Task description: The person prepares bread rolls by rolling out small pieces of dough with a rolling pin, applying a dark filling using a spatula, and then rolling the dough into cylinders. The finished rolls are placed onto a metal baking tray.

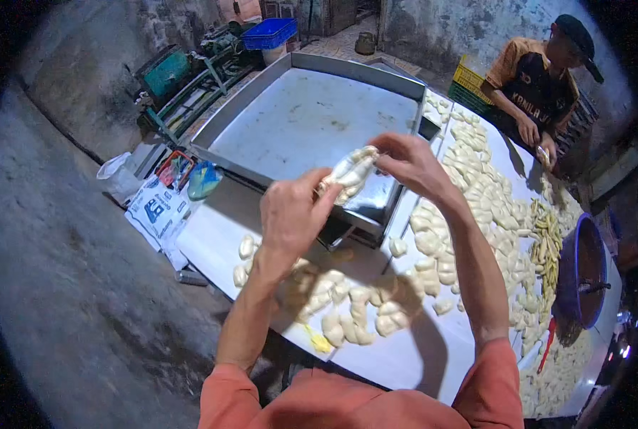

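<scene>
Head view: person's two bare hands raised over the near edge of a shallow metal tray (283,129); one pale dough piece (351,174) held in the air between them.
Left hand (290,218): thumb and fingers pinch the lower-left end of the piece; back of hand faces the camera.
Right hand (408,161): fingertips pinch the upper-right end; exact finger contact partly hidden.
Reason for grip: two-ended hold probably keeps soft dough from sagging or folding.
Tray: no dough seen in it; raised walls would presumably stop pieces sliding off. Its place by the table (215,222) likely keeps the reach short.
Table stock: many shaped dough lumps (430,236) lie in clusters, some touching, perhaps grouped to save room.
Right side: thin dough strips (546,247) heaped apart from the lumps, probably to keep the shapes sorted; purple basin (569,279) just beside them.
Co-worker (537,93): at the table's far right, hands together near a small pale piece; type of grip cannot be told.
</scene>
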Action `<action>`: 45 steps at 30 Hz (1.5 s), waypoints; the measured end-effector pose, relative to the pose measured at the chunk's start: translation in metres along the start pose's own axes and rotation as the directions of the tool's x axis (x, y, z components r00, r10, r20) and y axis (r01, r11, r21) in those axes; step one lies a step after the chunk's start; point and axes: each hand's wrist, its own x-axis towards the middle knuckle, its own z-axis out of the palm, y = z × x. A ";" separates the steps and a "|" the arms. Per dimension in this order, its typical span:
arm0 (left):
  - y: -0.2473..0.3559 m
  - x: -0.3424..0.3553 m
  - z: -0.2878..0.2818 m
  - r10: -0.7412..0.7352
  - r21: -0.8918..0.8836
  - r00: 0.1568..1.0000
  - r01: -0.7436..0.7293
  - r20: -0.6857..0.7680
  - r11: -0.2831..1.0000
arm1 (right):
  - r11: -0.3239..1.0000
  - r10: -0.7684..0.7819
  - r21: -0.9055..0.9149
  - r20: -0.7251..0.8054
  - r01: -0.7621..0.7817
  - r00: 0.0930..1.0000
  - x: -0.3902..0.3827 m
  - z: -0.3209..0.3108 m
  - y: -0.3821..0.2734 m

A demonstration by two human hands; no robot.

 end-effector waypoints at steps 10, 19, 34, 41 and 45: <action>-0.094 0.101 -0.027 -0.102 0.411 0.970 0.003 0.220 0.912 | 0.839 -0.008 -0.543 -0.046 -0.019 0.999 0.150 0.054 0.057; -0.089 0.129 -0.005 -0.230 0.511 0.901 0.011 0.367 0.860 | 0.850 0.114 -0.516 -0.019 -0.108 0.993 0.164 0.077 0.036; -0.079 0.127 0.013 -0.222 0.582 0.935 0.020 0.277 0.813 | 0.812 0.209 -0.503 -0.223 -0.296 0.952 0.146 0.088 0.021; -0.074 0.138 0.019 -0.240 0.612 0.905 -0.029 0.352 0.790 | 0.822 0.030 -0.545 -0.247 -0.165 0.969 0.144 0.082 0.047; -0.088 0.114 -0.001 -0.057 0.664 0.963 -0.137 0.262 0.735 | 0.733 -0.205 -0.679 -0.184 0.026 0.961 0.103 0.082 0.010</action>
